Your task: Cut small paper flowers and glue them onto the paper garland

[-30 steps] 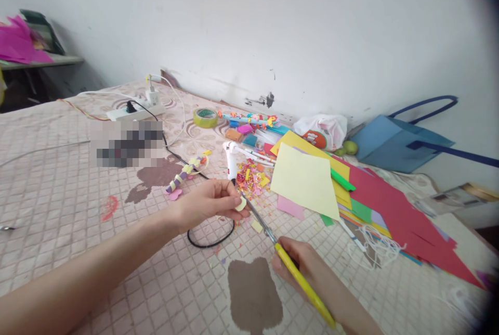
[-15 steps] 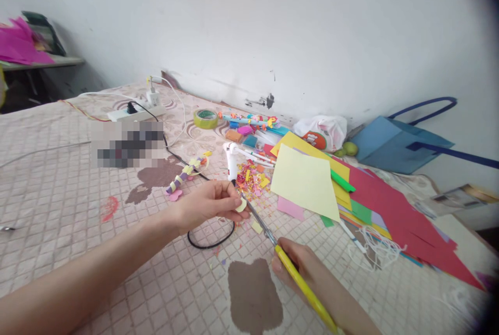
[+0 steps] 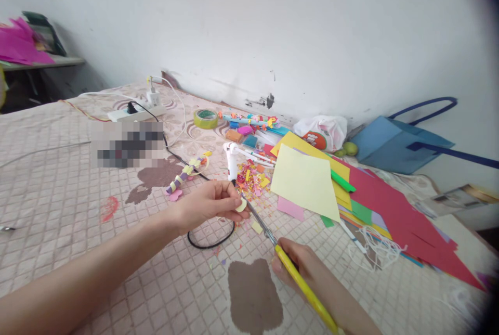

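Between the thumb and fingers of my left hand (image 3: 216, 201) is a small pale yellow piece of paper (image 3: 241, 205) with a rounded edge. My right hand (image 3: 296, 262) grips a pair of scissors (image 3: 286, 259) with long yellow handles, its fingers partly hidden behind them. The blades point up and away, their tips right beside the paper piece; whether they touch it I cannot tell. Just beyond my left hand stands a white glue gun (image 3: 231, 162), with a heap of colourful paper scraps (image 3: 253, 179) to its right. A purple-and-yellow wrapped stick (image 3: 183, 176) lies left of the glue gun.
Coloured paper sheets (image 3: 306, 181) are stacked at the right, with tangled white string (image 3: 380, 246) in front. A blue bag (image 3: 397, 145) lies by the wall. Behind are a tape roll (image 3: 205, 119) and a power strip (image 3: 134, 112). A black cord (image 3: 210, 246) loops below my left hand.
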Available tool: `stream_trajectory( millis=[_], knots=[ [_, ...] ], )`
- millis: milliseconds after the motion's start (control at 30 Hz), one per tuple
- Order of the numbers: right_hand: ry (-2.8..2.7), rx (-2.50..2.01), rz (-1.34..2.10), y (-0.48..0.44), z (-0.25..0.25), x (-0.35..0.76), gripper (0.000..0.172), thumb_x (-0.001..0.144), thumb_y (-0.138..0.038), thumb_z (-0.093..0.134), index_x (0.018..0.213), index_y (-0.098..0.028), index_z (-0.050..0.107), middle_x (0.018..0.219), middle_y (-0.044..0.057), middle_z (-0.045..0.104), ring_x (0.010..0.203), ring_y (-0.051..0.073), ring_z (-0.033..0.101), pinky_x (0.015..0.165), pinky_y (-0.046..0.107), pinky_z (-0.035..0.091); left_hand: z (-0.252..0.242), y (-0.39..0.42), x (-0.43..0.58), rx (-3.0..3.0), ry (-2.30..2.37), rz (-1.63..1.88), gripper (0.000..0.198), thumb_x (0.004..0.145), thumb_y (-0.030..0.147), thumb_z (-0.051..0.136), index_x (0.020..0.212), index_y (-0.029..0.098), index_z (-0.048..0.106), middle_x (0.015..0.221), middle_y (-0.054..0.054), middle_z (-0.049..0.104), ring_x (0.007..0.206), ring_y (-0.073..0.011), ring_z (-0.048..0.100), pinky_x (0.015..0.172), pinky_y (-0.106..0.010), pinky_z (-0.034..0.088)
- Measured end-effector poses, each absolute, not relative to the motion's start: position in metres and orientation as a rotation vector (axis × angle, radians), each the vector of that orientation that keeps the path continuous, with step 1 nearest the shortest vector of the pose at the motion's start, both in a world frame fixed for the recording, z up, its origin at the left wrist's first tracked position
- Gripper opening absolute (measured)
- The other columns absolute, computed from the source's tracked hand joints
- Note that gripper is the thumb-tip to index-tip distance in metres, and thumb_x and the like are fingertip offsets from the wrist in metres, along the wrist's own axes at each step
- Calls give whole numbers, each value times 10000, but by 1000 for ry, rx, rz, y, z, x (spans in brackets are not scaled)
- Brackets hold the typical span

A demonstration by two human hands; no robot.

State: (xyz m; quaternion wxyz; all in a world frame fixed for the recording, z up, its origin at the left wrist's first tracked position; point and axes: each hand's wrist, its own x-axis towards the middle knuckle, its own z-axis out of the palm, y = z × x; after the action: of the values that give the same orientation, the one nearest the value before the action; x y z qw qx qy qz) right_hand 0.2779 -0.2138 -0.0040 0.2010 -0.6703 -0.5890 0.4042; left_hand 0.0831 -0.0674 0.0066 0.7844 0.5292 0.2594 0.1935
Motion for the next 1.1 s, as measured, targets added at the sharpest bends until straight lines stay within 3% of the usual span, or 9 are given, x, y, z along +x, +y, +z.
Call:
stream_trajectory(
  millis=[767, 1000, 1100],
  knots=[
    [-1618, -1895, 1115, -213, -5, 277, 265, 810, -349, 495, 624, -197, 383, 552, -48, 398, 503, 92, 339, 445, 210, 249, 8, -68, 84, 1120, 582, 423, 215, 724, 280, 680, 721, 142, 516, 755, -33, 699, 747, -135, 668, 733, -264, 494],
    [-1466, -1803, 1142, -209, -16, 276, 347, 793, -498, 509, 668, -205, 372, 504, -82, 321, 394, 55, 273, 372, 195, 236, 12, -73, 85, 1062, 600, 428, 234, 713, 291, 688, 709, 139, 511, 826, -50, 689, 794, -144, 655, 756, -269, 478],
    [-1371, -1729, 1158, -208, -21, 273, 421, 782, -608, 460, 681, -209, 375, 471, -92, 312, 365, 56, 273, 353, 194, 241, 11, -77, 87, 1096, 630, 458, 220, 723, 309, 674, 719, 145, 528, 709, -5, 655, 670, -103, 616, 676, -234, 457]
  ],
)
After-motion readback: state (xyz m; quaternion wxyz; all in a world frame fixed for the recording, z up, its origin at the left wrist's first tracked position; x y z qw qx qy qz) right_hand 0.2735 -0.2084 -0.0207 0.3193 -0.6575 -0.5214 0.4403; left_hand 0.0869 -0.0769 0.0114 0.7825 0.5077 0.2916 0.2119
